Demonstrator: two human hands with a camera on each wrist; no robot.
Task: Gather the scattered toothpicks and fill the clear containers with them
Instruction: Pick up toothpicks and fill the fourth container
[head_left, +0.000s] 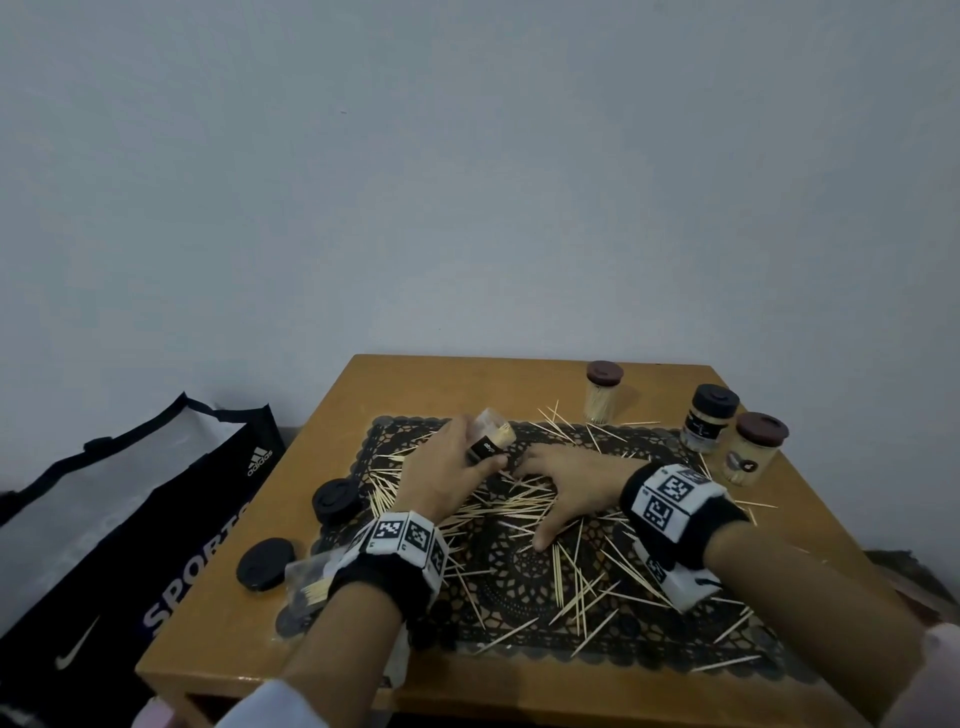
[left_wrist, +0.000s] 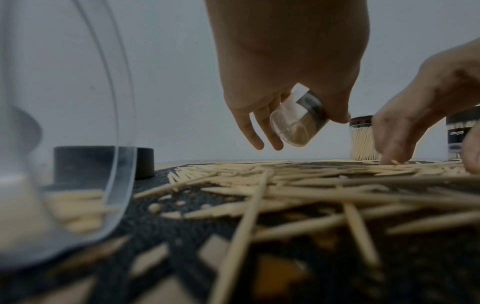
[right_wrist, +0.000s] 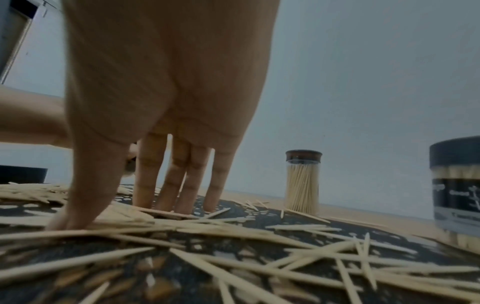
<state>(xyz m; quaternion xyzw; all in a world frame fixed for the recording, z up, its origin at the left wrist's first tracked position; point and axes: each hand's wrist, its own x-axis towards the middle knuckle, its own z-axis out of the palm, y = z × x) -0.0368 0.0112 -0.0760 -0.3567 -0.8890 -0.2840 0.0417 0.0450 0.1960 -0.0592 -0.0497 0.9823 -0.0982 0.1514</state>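
Pale wooden toothpicks (head_left: 519, 506) lie scattered over a black lace mat (head_left: 514, 577). My left hand (head_left: 467, 457) grips a small clear container (head_left: 491, 436) with a black label, tilted above the mat's far left, with a few toothpicks inside. In the left wrist view the container (left_wrist: 296, 125) hangs in the curled fingers of my left hand (left_wrist: 272, 115). My right hand (head_left: 545, 493) is spread flat on the pile. Its straight fingers (right_wrist: 179, 176) and thumb press on the toothpicks (right_wrist: 233, 230).
Three lidded containers full of toothpicks (head_left: 604, 392) (head_left: 709, 421) (head_left: 753, 452) stand at the table's back right. Two black lids (head_left: 336, 500) (head_left: 266, 563) lie left of the mat. Another clear container (head_left: 311, 579) lies by my left wrist. A black bag (head_left: 130, 519) sits beside the table.
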